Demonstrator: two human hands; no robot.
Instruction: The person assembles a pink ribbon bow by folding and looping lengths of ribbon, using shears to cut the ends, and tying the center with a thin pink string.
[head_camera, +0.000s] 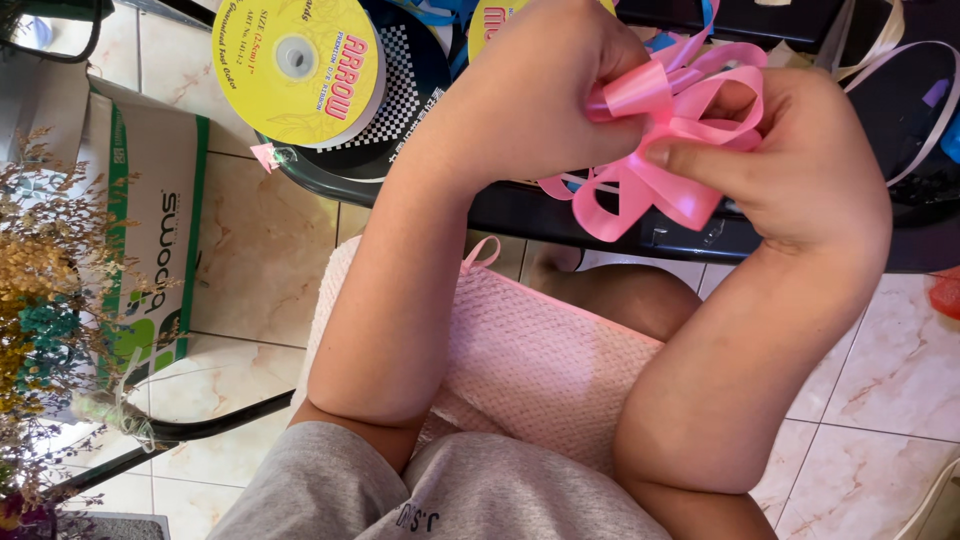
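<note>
Head view, looking straight down: both hands are up over the dark tabletop (560, 215) edge, working a pink ribbon bow (665, 150). The left hand (540, 85) is closed, pinching a rolled loop of the bow at its fingertips; the right hand (800, 165) is closed too, thumb pressing the lower loops. The bow sits squarely between them, touching both, its loops fanning out toward the right hand. A yellow ribbon spool (298, 68) lies well off to the left, a pink cloth (540, 360) covers the lap.
</note>
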